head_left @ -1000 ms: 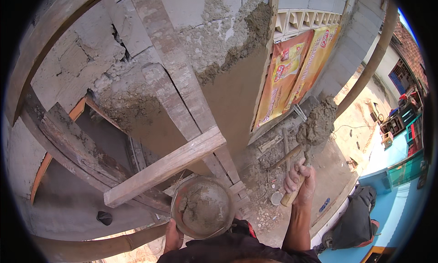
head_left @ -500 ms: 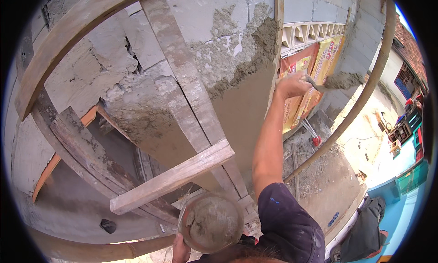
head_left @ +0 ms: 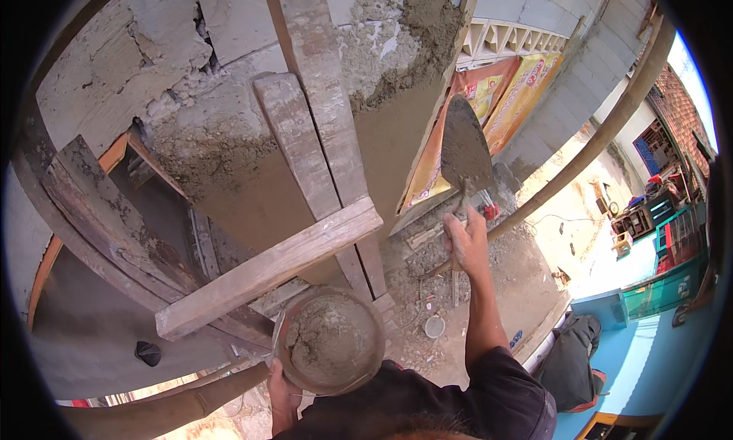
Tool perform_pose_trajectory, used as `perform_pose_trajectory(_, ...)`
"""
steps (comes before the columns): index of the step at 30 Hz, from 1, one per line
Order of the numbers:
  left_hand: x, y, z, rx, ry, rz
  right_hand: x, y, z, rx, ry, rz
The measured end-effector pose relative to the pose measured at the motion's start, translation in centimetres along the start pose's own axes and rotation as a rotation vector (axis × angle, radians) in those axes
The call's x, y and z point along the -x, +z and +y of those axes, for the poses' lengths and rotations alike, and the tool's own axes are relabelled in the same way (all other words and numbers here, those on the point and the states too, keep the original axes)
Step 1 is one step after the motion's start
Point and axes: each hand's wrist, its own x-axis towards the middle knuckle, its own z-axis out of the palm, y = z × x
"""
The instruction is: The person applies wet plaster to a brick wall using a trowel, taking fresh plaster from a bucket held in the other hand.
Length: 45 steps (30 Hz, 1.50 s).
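My right hand (head_left: pixel 467 241) is closed round the handle of a trowel (head_left: pixel 466 146). The trowel's pointed blade, coated grey, tilts up in front of the banners at the wall opening. At the lower middle, my left hand (head_left: pixel 282 390) grips the side of a bucket (head_left: pixel 280 325) close to my body; some of its fingers are hidden. Wet grey mortar (head_left: pixel 324 348) lies inside the bucket. Ahead stands the wall, with smooth damp plaster (head_left: pixel 385 146) below and rough mortar (head_left: pixel 431 27) above. An upright wooden strip (head_left: pixel 450 81) edges this plaster on the right.
Upright planks (head_left: pixel 328 119) and a crosswise timber (head_left: pixel 267 268) stand between me and the wall. A long pole (head_left: pixel 603 142) slants across the right side. Below lie rubble and a small white tub (head_left: pixel 434 327). Orange-yellow banners (head_left: pixel 527 96) hang under vent blocks (head_left: pixel 511 39).
My right hand has come down and nearer from the banners, turning the trowel so its blade points up. The view has shifted; my left hand still grips the bucket.
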Motion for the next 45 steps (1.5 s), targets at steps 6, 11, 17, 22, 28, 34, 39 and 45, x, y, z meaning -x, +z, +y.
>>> perform_pose_trajectory(6, -0.2, -0.9, 1.8, 0.083, -0.064, 0.211, 7.9, -3.0, -8.5, 0.746, 0.216, -0.852)
perform_pose_trajectory(11, -0.3, 1.0, 2.8, 0.068, -0.082, 0.212, 11.1, 3.1, -9.8, 1.185, 0.020, -1.165)
perform_pose_trajectory(17, 0.0, 2.0, 2.9, 0.034, -0.030, 0.159, 10.4, 10.0, -0.8, 1.277, -0.391, -1.347)
perform_pose_trajectory(22, 0.4, 2.0, 1.7, 0.083, -0.016, 0.204, 8.2, 9.9, 1.2, 0.905, 0.188, -1.581)
perform_pose_trajectory(28, -0.3, 0.8, 2.1, 0.043, 0.008, 0.062, 7.5, 6.5, -0.4, 0.458, 1.029, -1.449)
perform_pose_trajectory(34, -1.4, -0.6, 3.4, -0.075, -0.040, 0.110, 11.2, 8.1, 1.3, 0.340, 0.719, -1.362)
perform_pose_trajectory(39, -2.0, -1.4, 3.6, -0.091, -0.126, 0.138, 12.8, 4.2, 1.7, 0.106, 0.949, -1.232)
perform_pose_trajectory(45, -2.3, -3.5, 3.5, -0.186, -0.112, 0.079, 16.6, -2.9, 2.9, -0.383, 0.859, -0.686)
